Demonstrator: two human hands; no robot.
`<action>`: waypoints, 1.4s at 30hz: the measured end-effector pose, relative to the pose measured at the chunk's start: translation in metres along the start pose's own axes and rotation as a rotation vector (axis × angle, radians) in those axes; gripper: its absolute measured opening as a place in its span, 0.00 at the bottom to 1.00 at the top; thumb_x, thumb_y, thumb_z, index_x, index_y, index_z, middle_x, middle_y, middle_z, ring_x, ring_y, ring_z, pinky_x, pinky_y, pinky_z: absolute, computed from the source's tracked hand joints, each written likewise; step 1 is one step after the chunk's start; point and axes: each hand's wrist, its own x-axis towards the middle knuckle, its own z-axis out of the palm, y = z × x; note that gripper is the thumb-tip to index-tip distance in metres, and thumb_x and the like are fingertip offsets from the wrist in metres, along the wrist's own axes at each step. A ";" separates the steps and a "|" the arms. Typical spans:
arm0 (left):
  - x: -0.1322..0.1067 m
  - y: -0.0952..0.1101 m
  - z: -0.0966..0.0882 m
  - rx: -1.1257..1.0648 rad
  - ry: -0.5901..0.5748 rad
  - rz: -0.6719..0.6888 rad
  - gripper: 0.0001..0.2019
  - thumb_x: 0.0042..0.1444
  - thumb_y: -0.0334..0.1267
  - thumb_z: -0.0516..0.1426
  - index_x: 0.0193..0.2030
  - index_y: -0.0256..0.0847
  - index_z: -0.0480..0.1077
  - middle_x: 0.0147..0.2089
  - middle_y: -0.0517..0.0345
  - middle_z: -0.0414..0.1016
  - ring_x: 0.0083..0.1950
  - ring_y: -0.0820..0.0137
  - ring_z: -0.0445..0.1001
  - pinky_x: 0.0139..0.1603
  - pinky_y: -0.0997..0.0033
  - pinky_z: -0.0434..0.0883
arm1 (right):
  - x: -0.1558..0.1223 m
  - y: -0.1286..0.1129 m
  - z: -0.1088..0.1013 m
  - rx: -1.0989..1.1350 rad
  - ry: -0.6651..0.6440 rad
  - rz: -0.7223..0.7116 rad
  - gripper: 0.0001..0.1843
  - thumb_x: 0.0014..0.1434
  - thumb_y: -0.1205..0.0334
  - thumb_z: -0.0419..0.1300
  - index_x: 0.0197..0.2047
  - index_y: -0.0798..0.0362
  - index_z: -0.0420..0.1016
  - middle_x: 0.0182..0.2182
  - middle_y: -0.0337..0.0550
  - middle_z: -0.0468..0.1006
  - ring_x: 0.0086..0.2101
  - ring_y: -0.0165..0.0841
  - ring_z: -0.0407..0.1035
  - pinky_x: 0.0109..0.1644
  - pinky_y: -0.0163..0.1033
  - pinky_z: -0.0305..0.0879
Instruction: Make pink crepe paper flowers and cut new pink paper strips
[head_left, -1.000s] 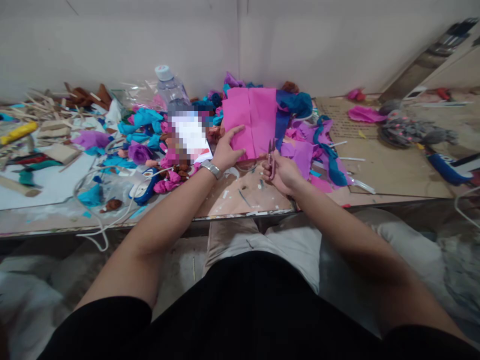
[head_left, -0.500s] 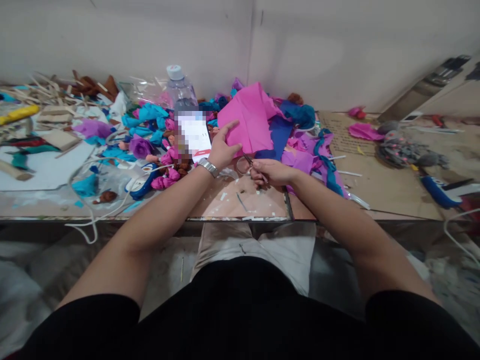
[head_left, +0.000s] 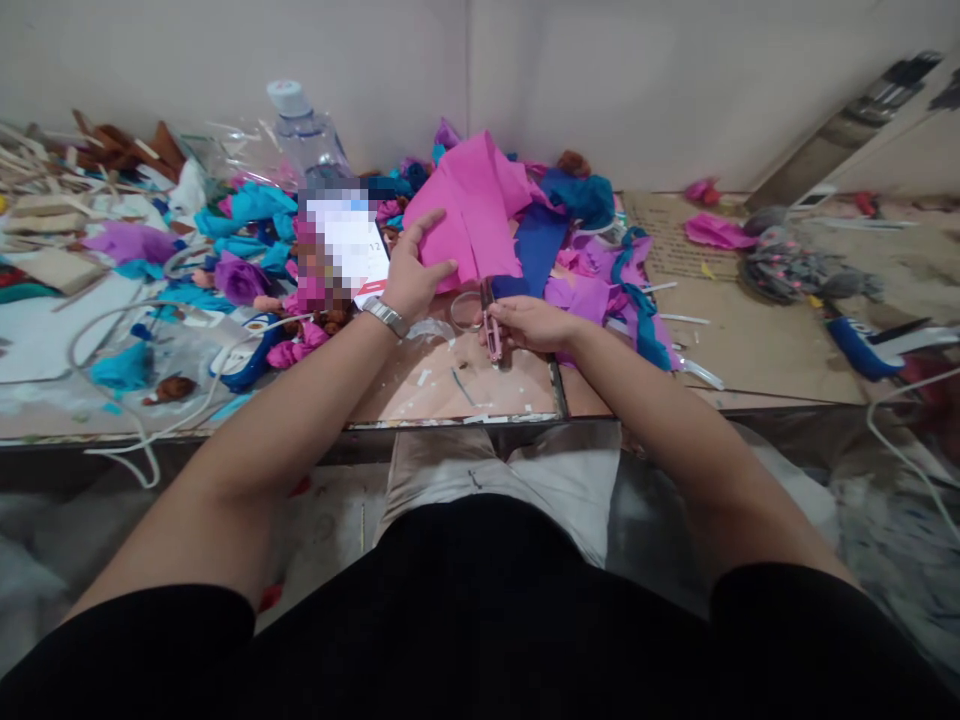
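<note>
The crumpled bright pink crepe paper sheet [head_left: 474, 200] stands half raised just beyond your left hand [head_left: 409, 272], leaning back over the heap of coloured scraps. Your left hand lies against its lower left edge with the fingers [head_left: 427, 222] spread and loose, touching the paper rather than clenching it. Whether the thumb pinches the edge cannot be told. A silver metal wristwatch [head_left: 385, 316] sits on that wrist.

Your right hand [head_left: 531, 325] is just to the right of the left one and nearer to you, closed around a small pair of pink-handled scissors [head_left: 493, 336]. They point down toward the bare beige tabletop [head_left: 450, 385], just below the sheet's lower edge and apart from it.

Beyond your right hand a dark blue crepe paper piece [head_left: 537, 245] lies beside the pink sheet, with lilac and teal scraps [head_left: 622, 290] spreading off to the right. To the left of your left hand is a blurred white rectangular card [head_left: 346, 245], and beyond it a clear plastic water bottle with a white cap [head_left: 304, 135]. Further left a purple paper rose [head_left: 240, 280] rests among turquoise scraps, and a white cable [head_left: 135, 440] loops over the table's near edge.
</note>
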 end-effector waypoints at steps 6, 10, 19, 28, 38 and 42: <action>-0.001 -0.001 0.002 -0.043 -0.035 -0.003 0.40 0.51 0.40 0.73 0.72 0.48 0.70 0.75 0.52 0.71 0.79 0.51 0.67 0.84 0.49 0.61 | 0.002 0.001 0.005 -0.006 -0.021 -0.004 0.09 0.78 0.60 0.55 0.49 0.56 0.74 0.35 0.48 0.87 0.31 0.34 0.84 0.36 0.37 0.82; -0.004 0.001 0.006 -0.044 -0.068 0.025 0.39 0.52 0.38 0.72 0.72 0.47 0.70 0.76 0.50 0.70 0.80 0.51 0.66 0.85 0.48 0.59 | 0.004 0.002 0.006 -0.008 -0.002 -0.023 0.09 0.79 0.61 0.55 0.49 0.55 0.73 0.35 0.46 0.87 0.31 0.34 0.84 0.36 0.37 0.83; -0.007 0.006 0.006 -0.018 -0.100 0.050 0.39 0.49 0.34 0.70 0.70 0.46 0.72 0.75 0.51 0.73 0.78 0.52 0.68 0.84 0.47 0.62 | 0.007 0.005 0.002 -0.024 0.009 -0.078 0.11 0.80 0.58 0.53 0.47 0.55 0.71 0.34 0.44 0.84 0.29 0.32 0.81 0.33 0.37 0.82; -0.009 0.016 0.006 0.000 -0.114 0.027 0.40 0.48 0.29 0.69 0.71 0.41 0.70 0.75 0.46 0.71 0.80 0.50 0.66 0.86 0.45 0.57 | 0.004 0.003 0.003 -0.039 0.013 -0.073 0.11 0.80 0.56 0.53 0.48 0.53 0.70 0.34 0.42 0.83 0.30 0.31 0.80 0.35 0.36 0.81; -0.010 0.019 0.007 -0.019 -0.099 0.041 0.40 0.46 0.26 0.67 0.69 0.42 0.71 0.74 0.47 0.73 0.80 0.50 0.66 0.86 0.45 0.57 | 0.004 0.002 0.005 -0.043 0.026 -0.073 0.11 0.80 0.56 0.52 0.47 0.53 0.69 0.32 0.41 0.83 0.29 0.33 0.80 0.33 0.37 0.79; -0.009 0.018 0.007 -0.011 -0.101 0.038 0.40 0.46 0.26 0.67 0.69 0.42 0.71 0.74 0.47 0.73 0.79 0.51 0.66 0.86 0.46 0.58 | 0.003 0.000 0.008 -0.045 0.045 -0.065 0.11 0.80 0.56 0.52 0.45 0.52 0.69 0.31 0.40 0.82 0.29 0.32 0.80 0.33 0.36 0.79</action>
